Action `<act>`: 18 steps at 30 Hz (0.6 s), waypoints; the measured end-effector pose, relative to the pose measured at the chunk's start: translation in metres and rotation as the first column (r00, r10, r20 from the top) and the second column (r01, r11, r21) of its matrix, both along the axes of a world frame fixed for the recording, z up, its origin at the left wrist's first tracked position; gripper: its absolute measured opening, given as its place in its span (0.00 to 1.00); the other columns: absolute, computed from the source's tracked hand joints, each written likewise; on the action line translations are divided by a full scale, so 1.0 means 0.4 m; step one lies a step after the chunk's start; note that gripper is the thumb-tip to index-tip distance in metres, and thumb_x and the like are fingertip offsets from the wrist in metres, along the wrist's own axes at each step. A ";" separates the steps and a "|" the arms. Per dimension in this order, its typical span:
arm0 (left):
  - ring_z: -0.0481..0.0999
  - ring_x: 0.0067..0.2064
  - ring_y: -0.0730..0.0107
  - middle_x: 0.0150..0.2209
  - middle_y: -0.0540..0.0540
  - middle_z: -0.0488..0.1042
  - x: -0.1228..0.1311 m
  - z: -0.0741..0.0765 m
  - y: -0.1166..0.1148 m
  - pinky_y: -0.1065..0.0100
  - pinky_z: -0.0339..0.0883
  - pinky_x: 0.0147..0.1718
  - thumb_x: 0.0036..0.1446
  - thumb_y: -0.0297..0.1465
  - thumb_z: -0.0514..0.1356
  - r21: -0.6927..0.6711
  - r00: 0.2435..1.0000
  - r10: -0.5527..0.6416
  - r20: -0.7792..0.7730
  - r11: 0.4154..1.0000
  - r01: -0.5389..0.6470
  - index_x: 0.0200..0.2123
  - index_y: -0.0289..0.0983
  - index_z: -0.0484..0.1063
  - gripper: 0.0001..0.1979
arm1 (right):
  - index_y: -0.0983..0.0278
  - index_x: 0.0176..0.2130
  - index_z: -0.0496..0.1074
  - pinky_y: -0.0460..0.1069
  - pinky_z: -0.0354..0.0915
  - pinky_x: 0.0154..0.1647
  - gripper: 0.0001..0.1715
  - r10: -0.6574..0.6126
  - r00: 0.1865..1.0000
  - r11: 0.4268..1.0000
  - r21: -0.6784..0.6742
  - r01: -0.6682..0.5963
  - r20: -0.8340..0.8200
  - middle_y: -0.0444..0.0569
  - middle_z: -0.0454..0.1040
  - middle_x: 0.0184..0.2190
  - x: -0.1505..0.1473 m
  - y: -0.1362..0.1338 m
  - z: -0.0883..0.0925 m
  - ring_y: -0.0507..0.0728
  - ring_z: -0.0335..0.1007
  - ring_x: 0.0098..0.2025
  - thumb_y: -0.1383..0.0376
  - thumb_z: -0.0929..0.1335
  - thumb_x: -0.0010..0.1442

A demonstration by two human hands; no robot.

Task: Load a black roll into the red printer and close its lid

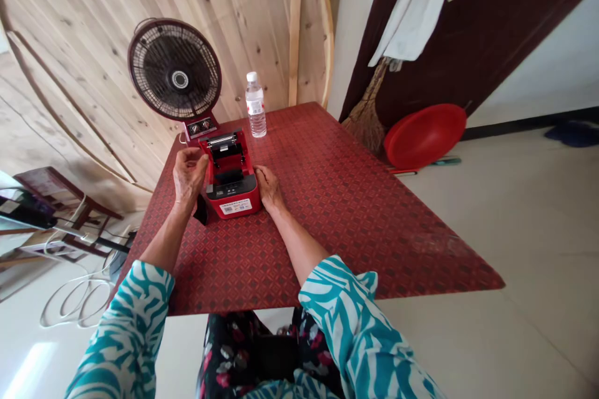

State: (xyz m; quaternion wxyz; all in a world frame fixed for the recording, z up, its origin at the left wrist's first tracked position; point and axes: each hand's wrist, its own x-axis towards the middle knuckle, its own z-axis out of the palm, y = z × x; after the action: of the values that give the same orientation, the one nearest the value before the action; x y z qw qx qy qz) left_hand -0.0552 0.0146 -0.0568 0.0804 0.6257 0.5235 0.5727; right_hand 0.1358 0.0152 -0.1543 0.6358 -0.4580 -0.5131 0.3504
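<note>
A red and black label printer (237,204) stands on the table with its top open. Its inside shows a black roller and an open bay, and a white sticker is on the front. My right hand (268,187) lies against the printer's right side, fingers bent round its edge. Beside the left rim, my left hand (188,173) is raised with the fingers curled toward the thumb. Whatever it may pinch is too small to make out. Below that hand, a dark flat piece (201,210) leans by the printer's left side.
Behind the printer stands a round dark red fan (180,79). A water bottle (256,113) is to its right on the red patterned table (346,218). A red basin (423,137) and a straw broom (369,113) are by the door. White cable coils (77,299) lie on the left floor.
</note>
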 end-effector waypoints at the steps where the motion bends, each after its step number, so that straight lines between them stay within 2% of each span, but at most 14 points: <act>1: 0.78 0.43 0.65 0.43 0.42 0.78 -0.003 -0.005 0.015 0.65 0.71 0.45 0.53 0.41 0.66 0.012 0.999 -0.020 0.050 1.000 0.019 0.46 0.36 0.72 0.20 | 0.60 0.40 0.77 0.55 0.66 0.55 0.21 -0.002 1.000 1.000 -0.005 0.002 0.000 0.50 0.80 0.43 0.000 0.000 -0.001 0.59 0.73 0.49 0.56 0.59 0.62; 4: 0.72 0.58 0.55 0.57 0.37 0.72 -0.009 -0.009 0.061 0.59 0.68 0.54 0.50 0.42 0.69 -0.038 0.965 -0.202 0.164 0.977 0.211 0.56 0.38 0.67 0.32 | 0.61 0.41 0.77 0.56 0.66 0.55 0.21 -0.020 1.000 1.000 -0.022 0.020 -0.005 0.50 0.80 0.43 0.000 -0.002 -0.004 0.59 0.73 0.49 0.56 0.60 0.61; 7: 0.71 0.60 0.54 0.58 0.37 0.72 -0.014 -0.001 0.076 0.57 0.66 0.57 0.52 0.47 0.66 -0.083 0.917 -0.329 0.227 0.931 0.355 0.58 0.38 0.66 0.34 | 0.60 0.41 0.77 0.56 0.66 0.55 0.21 -0.018 1.000 0.999 -0.032 0.017 -0.009 0.50 0.80 0.43 -0.001 -0.003 -0.007 0.59 0.73 0.49 0.55 0.60 0.60; 13: 0.74 0.54 0.56 0.50 0.41 0.78 -0.017 0.008 0.005 0.55 0.64 0.58 0.60 0.52 0.57 -0.090 0.960 -0.246 0.131 0.962 0.258 0.50 0.37 0.75 0.27 | 0.62 0.45 0.76 0.57 0.66 0.57 0.25 -0.011 0.999 0.999 -0.047 0.009 -0.043 0.52 0.79 0.47 -0.001 -0.009 -0.002 0.60 0.74 0.51 0.50 0.59 0.62; 18: 0.76 0.54 0.57 0.48 0.42 0.79 -0.016 -0.016 -0.066 0.56 0.64 0.58 0.64 0.51 0.53 -0.068 0.970 -0.242 0.013 0.968 0.242 0.46 0.37 0.77 0.25 | 0.62 0.45 0.75 0.57 0.67 0.56 0.29 -0.001 0.997 0.999 -0.051 -0.003 -0.083 0.53 0.80 0.46 0.003 -0.017 0.009 0.60 0.75 0.50 0.46 0.58 0.63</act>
State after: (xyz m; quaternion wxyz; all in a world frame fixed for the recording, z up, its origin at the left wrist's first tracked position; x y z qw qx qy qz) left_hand -0.0616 -0.0119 -0.0632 0.1725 0.6804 0.4624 0.5417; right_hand 0.1368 0.0084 -0.1506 0.6445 -0.4587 -0.4773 0.3825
